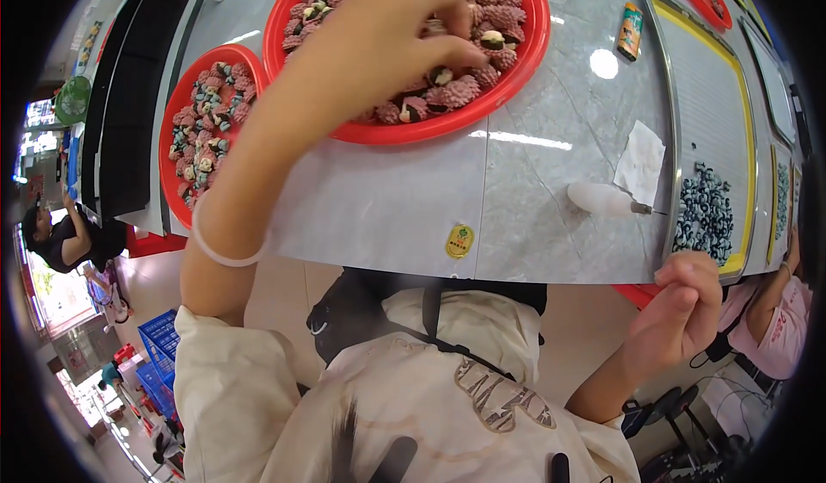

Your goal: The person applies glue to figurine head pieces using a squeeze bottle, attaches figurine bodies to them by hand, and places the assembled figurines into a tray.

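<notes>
My left hand (404, 40) reaches over a large round red tray (535, 40) at the far middle. Its thumb and forefinger are apart above pink, scaly, cone-like pieces (460, 92) with small dark and cream parts, and I see nothing gripped between them. My right hand (680, 311) is raised by the table's near right edge, fingers curled with the thumb pressed to them; anything pinched there is hidden. Just beyond it, small dark-and-pale-blue pieces (704, 212) are heaped at the near end of a metal-rimmed tray (714, 87).
A smaller red tray (176, 96) of pink and blue pieces stands at left. A white needle-tipped bottle (602, 198) lies beside a crumpled tissue (640, 160). Farther off is an orange-and-black cylinder (630, 32). A gold sticker (459, 240) marks the grey table. Another person (774, 311) sits at right.
</notes>
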The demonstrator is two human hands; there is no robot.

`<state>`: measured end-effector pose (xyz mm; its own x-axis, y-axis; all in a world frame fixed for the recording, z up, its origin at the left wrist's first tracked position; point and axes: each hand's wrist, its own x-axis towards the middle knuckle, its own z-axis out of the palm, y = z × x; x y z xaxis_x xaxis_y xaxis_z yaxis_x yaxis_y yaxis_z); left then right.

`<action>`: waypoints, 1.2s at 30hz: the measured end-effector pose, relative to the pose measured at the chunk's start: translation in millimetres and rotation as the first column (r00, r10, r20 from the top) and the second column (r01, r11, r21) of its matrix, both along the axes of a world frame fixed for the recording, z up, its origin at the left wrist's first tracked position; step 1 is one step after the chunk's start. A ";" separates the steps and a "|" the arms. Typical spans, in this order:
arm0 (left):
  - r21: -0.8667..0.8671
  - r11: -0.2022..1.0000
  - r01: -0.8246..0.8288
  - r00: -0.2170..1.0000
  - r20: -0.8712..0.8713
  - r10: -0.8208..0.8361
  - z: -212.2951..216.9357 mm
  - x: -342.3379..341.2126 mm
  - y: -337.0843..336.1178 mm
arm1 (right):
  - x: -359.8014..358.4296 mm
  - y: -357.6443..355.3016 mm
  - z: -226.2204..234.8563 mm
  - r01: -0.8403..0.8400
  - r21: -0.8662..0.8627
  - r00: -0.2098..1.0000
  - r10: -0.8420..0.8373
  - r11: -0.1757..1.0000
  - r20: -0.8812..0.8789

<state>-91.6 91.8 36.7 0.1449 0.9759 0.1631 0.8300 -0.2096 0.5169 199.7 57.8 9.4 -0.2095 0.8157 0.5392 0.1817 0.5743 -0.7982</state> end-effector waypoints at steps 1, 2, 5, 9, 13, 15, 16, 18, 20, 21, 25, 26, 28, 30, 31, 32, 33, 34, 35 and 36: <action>-0.128 0.986 -0.104 0.987 0.108 0.118 4.8 -1.8 -2.1 | 3.0 0.5 -1.6 0.001 -0.038 1.000 -0.002 0.999 -0.020; -0.265 0.945 -0.193 0.949 0.195 0.248 7.4 -4.4 -5.6 | 3.7 0.0 -2.4 0.009 -0.045 1.000 -0.009 0.999 -0.017; -0.071 0.975 -0.210 0.894 0.390 0.221 8.0 0.8 -20.4 | -7.6 5.6 -3.6 0.067 -0.164 0.997 -0.073 0.984 -0.027; -0.024 0.988 -0.155 0.708 0.694 0.128 -8.4 -4.0 -54.0 | -38.3 15.4 -15.1 -0.079 -0.200 0.979 0.114 0.977 0.168; -0.124 0.985 -0.121 0.373 0.914 0.161 -17.5 35.5 -79.7 | -45.5 12.1 -14.2 -0.195 -0.414 0.975 0.221 0.889 0.013; -0.155 0.985 -0.078 0.181 0.969 0.166 -22.8 50.8 -85.4 | -44.9 8.9 -8.6 -0.222 -0.442 0.975 0.196 0.869 -0.104; -0.160 0.985 -0.070 0.169 0.971 0.170 -27.0 55.3 -88.4 | -43.8 8.1 -7.3 -0.253 -0.454 0.960 0.165 0.854 -0.225; -0.238 0.971 -0.016 0.041 0.970 0.238 -37.1 62.9 -95.9 | -35.7 8.3 -8.8 -0.277 -0.445 0.950 0.173 0.852 -0.258; -0.271 0.963 0.006 0.028 0.962 0.271 -37.7 69.9 -99.0 | -29.8 6.3 -2.9 -0.243 -0.492 0.964 0.152 0.836 -0.218; -0.291 0.957 0.023 0.008 0.957 0.290 -36.0 74.4 -98.6 | -28.5 5.3 -0.5 -0.152 -0.475 0.988 0.121 0.867 -0.095; -0.266 0.962 0.058 -0.035 0.963 0.268 -44.2 84.4 -100.4 | -9.7 6.6 10.3 -0.134 -0.444 0.990 0.104 0.886 -0.090; -0.270 0.961 0.068 -0.037 0.961 0.273 -44.4 86.5 -100.8 | -9.0 6.0 12.7 -0.124 -0.448 0.992 0.095 0.885 -0.086; -0.274 0.959 0.078 -0.048 0.959 0.278 -44.9 90.2 -103.1 | -9.8 5.6 13.8 -0.213 -0.410 0.970 0.142 0.887 -0.197; -0.270 0.959 0.089 -0.035 0.961 0.274 -46.1 91.3 -104.5 | -3.4 10.5 14.1 -0.449 -0.290 0.889 0.390 0.845 -0.241; -0.262 0.961 0.090 -0.021 0.964 0.265 -46.4 91.8 -105.5 | -3.8 10.1 18.0 -0.422 -0.301 0.906 0.383 0.855 -0.182; -0.265 0.960 0.094 -0.023 0.963 0.269 -46.1 92.8 -106.3 | -4.5 9.5 21.1 -0.394 -0.311 0.919 0.374 0.865 -0.122; -0.275 0.958 0.082 -0.011 0.961 0.277 -45.2 94.3 -106.4 | -4.9 8.7 23.1 -0.389 -0.315 0.921 0.370 0.866 -0.121; -0.285 0.956 0.070 0.002 0.958 0.285 -44.4 95.6 -106.4 | -5.8 7.8 24.7 -0.308 -0.342 0.948 0.315 0.888 -0.038; -0.287 0.955 0.074 0.001 0.958 0.288 -43.8 96.7 -106.5 | -6.5 6.9 25.6 -0.225 -0.362 0.965 0.259 0.905 0.047; -0.290 0.953 0.086 -0.009 0.957 0.291 -43.8 97.1 -106.6 | -7.2 5.7 25.9 -0.222 -0.364 0.965 0.257 0.904 0.049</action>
<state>5.5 -14.8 -7.1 -0.0797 0.9855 -0.1496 -0.5404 0.0834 0.8373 192.5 63.5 35.3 -0.4579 0.8675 0.1943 0.1576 0.2943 -0.9426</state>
